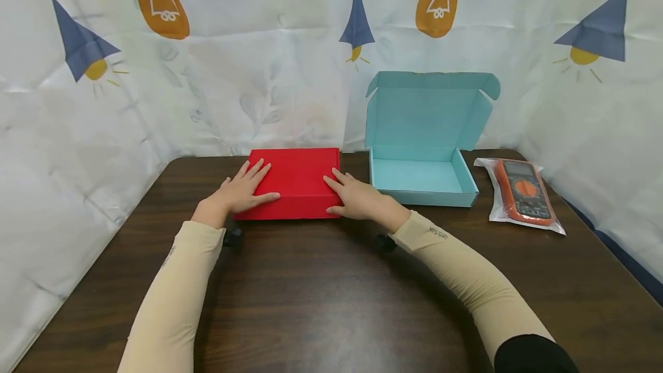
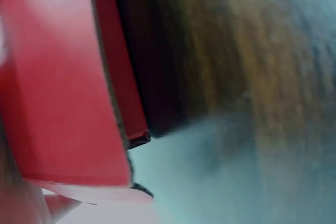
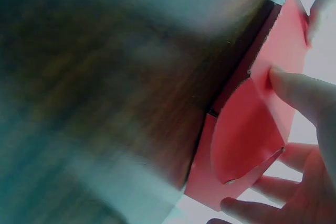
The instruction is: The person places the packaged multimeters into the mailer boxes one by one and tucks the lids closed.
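Note:
A red cardboard box [image 1: 297,171] lies on the table with its lid down. My left hand [image 1: 240,191] rests on its left part, fingers straight and spread over the top, thumb near the front edge. At the right front corner, my right hand [image 1: 359,195] touches the box with extended fingers and its thumb. In the right wrist view, that thumb presses the front flap [image 3: 283,51], and a rounded side flap [image 3: 244,132] stands outside the box. The left wrist view shows the front flap [image 2: 63,93] standing off the red wall behind it.
To the right stands a light blue cardboard box [image 1: 419,174], its lid [image 1: 425,108] raised. Farther right lies an orange and black multimeter [image 1: 525,191] in a clear plastic bag. A patterned white cloth [image 1: 305,91] hangs behind the dark wooden table [image 1: 311,292].

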### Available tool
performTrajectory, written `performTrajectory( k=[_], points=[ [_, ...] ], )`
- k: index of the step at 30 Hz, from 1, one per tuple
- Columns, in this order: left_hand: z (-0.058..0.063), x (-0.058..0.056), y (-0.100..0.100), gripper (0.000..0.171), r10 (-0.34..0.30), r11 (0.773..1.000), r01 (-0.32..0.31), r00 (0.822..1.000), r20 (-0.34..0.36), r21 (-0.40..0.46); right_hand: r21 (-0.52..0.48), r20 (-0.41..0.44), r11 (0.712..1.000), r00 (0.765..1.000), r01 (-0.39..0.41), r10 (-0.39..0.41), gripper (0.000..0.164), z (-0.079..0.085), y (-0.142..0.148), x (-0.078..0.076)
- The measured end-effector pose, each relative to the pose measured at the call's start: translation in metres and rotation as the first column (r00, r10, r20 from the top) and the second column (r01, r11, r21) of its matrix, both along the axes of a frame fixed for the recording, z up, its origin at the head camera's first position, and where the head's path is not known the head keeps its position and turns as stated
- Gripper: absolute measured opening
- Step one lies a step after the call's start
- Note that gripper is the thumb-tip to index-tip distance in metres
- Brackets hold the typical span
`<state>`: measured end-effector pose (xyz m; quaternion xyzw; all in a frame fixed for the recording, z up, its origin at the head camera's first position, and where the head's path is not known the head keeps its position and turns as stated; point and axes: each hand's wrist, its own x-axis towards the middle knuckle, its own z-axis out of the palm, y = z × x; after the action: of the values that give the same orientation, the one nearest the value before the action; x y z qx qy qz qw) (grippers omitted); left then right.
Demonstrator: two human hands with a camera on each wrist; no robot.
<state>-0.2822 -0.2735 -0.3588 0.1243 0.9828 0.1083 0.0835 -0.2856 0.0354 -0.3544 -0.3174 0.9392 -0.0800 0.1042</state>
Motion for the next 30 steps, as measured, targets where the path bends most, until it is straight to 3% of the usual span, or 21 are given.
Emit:
performTrajectory(
  k=[9,14,18,21,25,30],
  points=[
    [-0.002,-0.001,-0.006,0.098,-0.014,0.999,0.013,0.999,0.028,0.052,-0.180,0.167,0.983,0.984,-0.032,0.062,0.090,-0.004,0.010,0.007],
    [-0.001,-0.002,-0.006,0.099,-0.019,0.997,0.016,0.999,0.038,0.072,-0.228,0.100,0.973,0.993,-0.043,0.068,0.084,-0.004,0.020,0.016],
    [-0.001,-0.004,-0.006,0.100,-0.021,0.996,0.017,0.999,0.044,0.087,-0.292,0.030,0.956,0.999,-0.023,0.033,0.074,-0.004,0.030,0.024],
    [-0.002,-0.004,-0.008,0.102,-0.022,0.994,0.017,0.999,0.043,0.103,-0.355,0.027,0.935,1.000,0.012,-0.003,0.066,-0.004,0.036,0.028],
    [-0.001,-0.004,-0.010,0.105,-0.024,0.993,0.019,0.999,0.039,0.117,-0.440,0.114,0.896,0.993,0.068,-0.020,0.060,-0.002,0.042,0.029],
    [-0.001,-0.003,-0.008,0.102,-0.017,0.994,0.011,0.999,0.052,0.113,-0.481,0.260,0.863,0.965,0.158,-0.031,0.063,-0.006,0.044,0.027]
  ],
)
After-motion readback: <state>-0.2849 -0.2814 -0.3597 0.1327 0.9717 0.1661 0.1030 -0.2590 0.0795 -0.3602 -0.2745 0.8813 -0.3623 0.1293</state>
